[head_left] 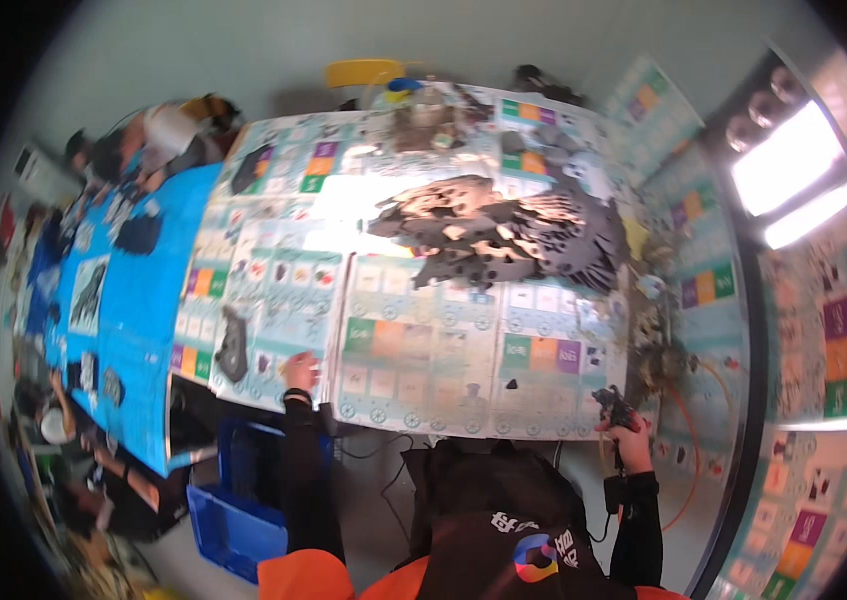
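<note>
My left hand [300, 371] is at the table's front edge, its fingers curled. Whether anything is inside them is too small to make out. At the front right corner, my right hand [631, 446] is wrapped round a dark handheld tool [615, 407], with a cable and a small black box [627, 492] hanging below. A heap of thin dark grey cut pieces [583, 245], some with holes, covers the far right part of the table [413, 345]. One small black piece [511, 384] lies nearer to me. A dark grey elongated piece [233, 345] is left of my left hand.
Blue plastic crates [233, 535] stand on the floor at lower left. A blue-covered table [148, 300] with dark pieces adjoins on the left, with people [168, 140] beside it. Cables and an orange hose [691, 470] hang at right. A yellow chair [363, 72] is behind.
</note>
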`<state>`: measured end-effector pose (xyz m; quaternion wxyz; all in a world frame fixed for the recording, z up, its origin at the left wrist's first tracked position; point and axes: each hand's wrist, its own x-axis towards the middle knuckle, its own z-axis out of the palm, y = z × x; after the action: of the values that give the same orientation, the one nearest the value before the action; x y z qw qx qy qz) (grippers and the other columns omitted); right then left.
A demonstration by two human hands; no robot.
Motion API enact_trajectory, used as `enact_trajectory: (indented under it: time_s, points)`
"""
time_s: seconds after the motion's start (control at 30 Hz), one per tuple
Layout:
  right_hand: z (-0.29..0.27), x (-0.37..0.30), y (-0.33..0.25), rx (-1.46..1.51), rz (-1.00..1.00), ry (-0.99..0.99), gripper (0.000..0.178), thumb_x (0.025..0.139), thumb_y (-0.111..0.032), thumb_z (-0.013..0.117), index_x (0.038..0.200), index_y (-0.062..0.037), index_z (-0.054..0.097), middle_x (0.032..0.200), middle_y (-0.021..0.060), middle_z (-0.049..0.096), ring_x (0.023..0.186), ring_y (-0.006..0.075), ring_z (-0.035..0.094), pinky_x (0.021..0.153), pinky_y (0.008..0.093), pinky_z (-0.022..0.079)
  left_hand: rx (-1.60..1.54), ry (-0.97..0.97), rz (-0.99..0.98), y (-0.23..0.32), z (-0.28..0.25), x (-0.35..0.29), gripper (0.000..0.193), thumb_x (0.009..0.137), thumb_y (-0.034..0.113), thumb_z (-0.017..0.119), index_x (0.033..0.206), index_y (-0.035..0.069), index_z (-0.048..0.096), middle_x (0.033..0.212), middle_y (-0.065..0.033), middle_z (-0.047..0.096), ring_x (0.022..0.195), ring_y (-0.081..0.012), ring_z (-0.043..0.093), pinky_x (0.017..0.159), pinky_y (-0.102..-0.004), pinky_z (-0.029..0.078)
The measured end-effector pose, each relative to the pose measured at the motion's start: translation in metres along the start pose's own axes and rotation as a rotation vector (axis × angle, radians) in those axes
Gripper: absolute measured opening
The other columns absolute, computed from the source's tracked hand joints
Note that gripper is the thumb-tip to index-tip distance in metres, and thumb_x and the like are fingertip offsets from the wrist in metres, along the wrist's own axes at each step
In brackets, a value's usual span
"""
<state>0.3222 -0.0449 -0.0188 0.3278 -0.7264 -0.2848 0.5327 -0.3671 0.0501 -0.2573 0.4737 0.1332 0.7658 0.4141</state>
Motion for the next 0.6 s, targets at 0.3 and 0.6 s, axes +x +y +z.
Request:
enact_trajectory:
  time_s: [0.3,0.6]
  points:
    - [-0.024,-0.056,0.033,0.03,-0.067,0.048,0.044,0.077,0.006,0.057,0.12,-0.0032,0.063,0.093,0.0045,0.07,0.076,0.0116,0.065,0.049,0.0252,0.05,0.48,0.174,0.937,0.129,0.394,-0.024,0.066,0.081,0.038,0.078,0.13,-0.001,0.056,0.108,-0.0214,0.068,0.107,-0.0408,0.064,0.097,-0.0452,0.049]
    - [-0.084,-0.025,0.099,0.023,0.046,0.029,0.056,0.082,0.002,0.063,0.137,-0.0047,0.052,0.101,0.0042,0.067,0.083,0.0123,0.064,0.058,0.0266,0.051,0.03,-0.421,0.776,0.181,0.374,-0.084,0.014,0.095,0.009,0.062,0.104,0.0,0.069,0.099,-0.0134,0.072,0.082,-0.0255,0.074,0.072,-0.0359,0.059]
